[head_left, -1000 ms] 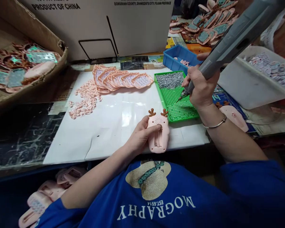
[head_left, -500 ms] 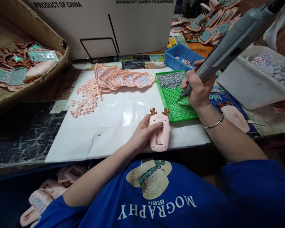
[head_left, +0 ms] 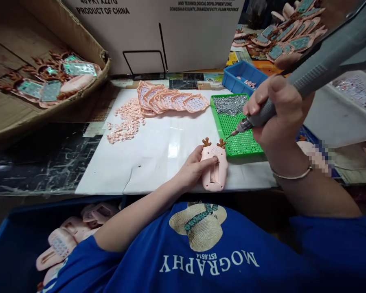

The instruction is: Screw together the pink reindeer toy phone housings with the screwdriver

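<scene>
My left hand (head_left: 195, 169) grips a pink plastic toy casing (head_left: 215, 175) with brown antlers, back side up, thumb over its long battery slot. The casing is held at the front edge of the white work surface (head_left: 158, 162). In my right hand (head_left: 280, 110) is a grey electric screwdriver (head_left: 320, 65), slanting down to the left. Its bit points just above the antlers, by the near left part of the green perforated tray (head_left: 240, 140). Small silver screws (head_left: 230, 105) fill the tray's far end.
Pink front panels (head_left: 170, 99) overlap in a row, beside a heap of small pink parts (head_left: 126, 122). Behind the tray stands a blue bin (head_left: 239, 79). A cardboard box (head_left: 88, 44) of casings is at left, a white tub (head_left: 329, 110) at right. Pink casings (head_left: 66, 240) lie lower left.
My right hand has brought the screwdriver from over the green tray toward the casing, nearer the camera. The left hand still holds the casing. The whole view has shifted slightly.
</scene>
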Demonstrator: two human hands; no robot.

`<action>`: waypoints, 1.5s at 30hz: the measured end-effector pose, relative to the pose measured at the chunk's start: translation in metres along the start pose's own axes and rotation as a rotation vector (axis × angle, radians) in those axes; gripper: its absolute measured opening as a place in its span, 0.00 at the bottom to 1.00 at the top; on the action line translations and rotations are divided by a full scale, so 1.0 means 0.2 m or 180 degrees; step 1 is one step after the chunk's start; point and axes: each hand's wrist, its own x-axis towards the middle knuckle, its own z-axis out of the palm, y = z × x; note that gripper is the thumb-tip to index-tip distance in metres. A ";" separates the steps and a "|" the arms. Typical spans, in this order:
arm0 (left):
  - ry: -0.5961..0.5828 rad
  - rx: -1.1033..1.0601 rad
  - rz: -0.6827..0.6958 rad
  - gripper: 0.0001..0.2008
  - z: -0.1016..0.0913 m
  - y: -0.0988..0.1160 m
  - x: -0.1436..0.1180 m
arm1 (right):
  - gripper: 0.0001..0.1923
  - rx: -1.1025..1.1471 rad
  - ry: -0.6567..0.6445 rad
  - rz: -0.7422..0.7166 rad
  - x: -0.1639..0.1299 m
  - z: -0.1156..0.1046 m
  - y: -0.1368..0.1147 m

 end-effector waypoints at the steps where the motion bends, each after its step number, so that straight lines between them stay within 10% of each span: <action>1: -0.0005 0.0005 0.0018 0.21 0.00 0.00 0.00 | 0.12 0.0133 -0.0102 0.0071 -0.03 0.04 -0.03; 10: -0.0114 0.0187 0.0204 0.20 0.00 -0.01 0.00 | 0.21 0.0255 -0.0325 0.0684 -0.15 0.14 -0.05; 32: -0.0008 0.0581 0.0505 0.18 -0.04 -0.06 0.02 | 0.13 0.0490 -0.0830 0.0188 -0.29 0.15 0.12; 39: 0.0121 0.0461 0.0090 0.19 0.00 -0.01 -0.06 | 0.19 0.0730 -0.0969 0.0253 -0.16 0.08 0.03; 45: -0.0404 0.0278 -0.0915 0.22 -0.02 0.04 -0.21 | 0.21 -0.0107 0.0069 -0.0208 0.07 -0.14 0.16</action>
